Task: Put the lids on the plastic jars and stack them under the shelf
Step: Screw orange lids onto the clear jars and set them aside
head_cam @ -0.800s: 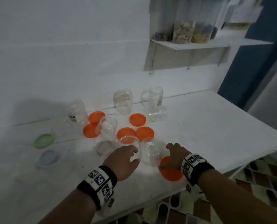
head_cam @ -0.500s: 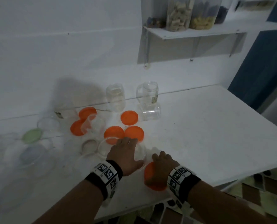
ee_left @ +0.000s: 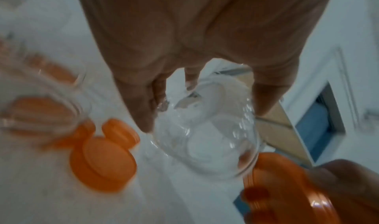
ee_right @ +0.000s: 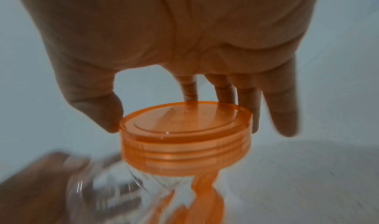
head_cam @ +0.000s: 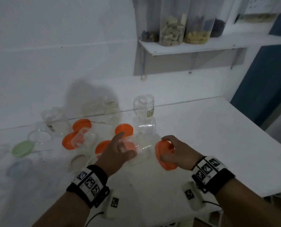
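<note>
My left hand (head_cam: 126, 145) grips a clear plastic jar (head_cam: 141, 145), lifted off the white table (head_cam: 210, 145) and tilted to the right. My right hand (head_cam: 166, 148) pinches an orange lid (head_cam: 165, 159) by its rim between thumb and fingers, right beside the jar. In the right wrist view the orange lid (ee_right: 184, 138) sits just over the jar (ee_right: 123, 195); whether they touch is unclear. The left wrist view shows the jar (ee_left: 205, 130) between my fingers and the lid (ee_left: 287, 187) at its lower right. The white wall shelf (head_cam: 193, 48) hangs at the back right.
Several empty clear jars (head_cam: 143, 108) and loose orange lids (head_cam: 124, 130) are scattered behind my hands. A green lid (head_cam: 22, 148) and a bluish lid (head_cam: 20, 166) lie at the left. Filled containers (head_cam: 172, 28) stand on the shelf. The table edge runs along the right.
The left hand has closed round the jar and raised it. The right hand has picked the orange lid up off the table and brought it beside the jar.
</note>
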Action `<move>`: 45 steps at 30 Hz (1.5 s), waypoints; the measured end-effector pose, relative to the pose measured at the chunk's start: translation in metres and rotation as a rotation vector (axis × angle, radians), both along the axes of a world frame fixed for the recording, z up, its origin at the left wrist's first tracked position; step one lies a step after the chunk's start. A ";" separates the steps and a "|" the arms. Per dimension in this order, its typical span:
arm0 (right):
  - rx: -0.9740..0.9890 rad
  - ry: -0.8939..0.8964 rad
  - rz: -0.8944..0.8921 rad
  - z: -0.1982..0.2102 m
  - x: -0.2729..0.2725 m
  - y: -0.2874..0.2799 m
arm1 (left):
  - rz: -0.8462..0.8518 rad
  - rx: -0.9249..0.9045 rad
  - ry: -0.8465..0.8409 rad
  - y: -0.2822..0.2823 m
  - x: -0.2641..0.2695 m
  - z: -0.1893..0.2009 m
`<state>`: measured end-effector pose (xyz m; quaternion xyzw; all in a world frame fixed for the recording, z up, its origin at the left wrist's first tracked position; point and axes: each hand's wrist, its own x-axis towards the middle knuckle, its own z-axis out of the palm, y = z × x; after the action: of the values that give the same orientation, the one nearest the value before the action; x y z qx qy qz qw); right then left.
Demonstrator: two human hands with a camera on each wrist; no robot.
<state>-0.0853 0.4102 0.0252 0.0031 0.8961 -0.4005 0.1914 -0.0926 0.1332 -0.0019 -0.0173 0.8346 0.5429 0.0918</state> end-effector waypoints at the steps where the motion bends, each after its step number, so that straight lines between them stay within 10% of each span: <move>1: -0.095 0.004 -0.047 0.011 -0.005 0.009 | 0.019 0.120 -0.028 0.001 0.000 0.001; 8: -0.375 -0.065 -0.172 0.036 -0.028 0.038 | -0.058 0.281 -0.114 0.037 0.003 -0.055; 26: 0.330 0.019 0.317 0.004 -0.098 0.044 | -0.173 -0.480 -0.069 0.101 -0.037 -0.089; 45: 0.757 0.103 0.745 -0.018 -0.108 -0.017 | -0.265 -0.627 -0.122 0.099 -0.044 -0.087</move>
<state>-0.1932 0.3931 0.0074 -0.2663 0.9265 0.0464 0.2618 -0.1363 0.2326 -0.0889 0.0313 0.9488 0.2413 0.2015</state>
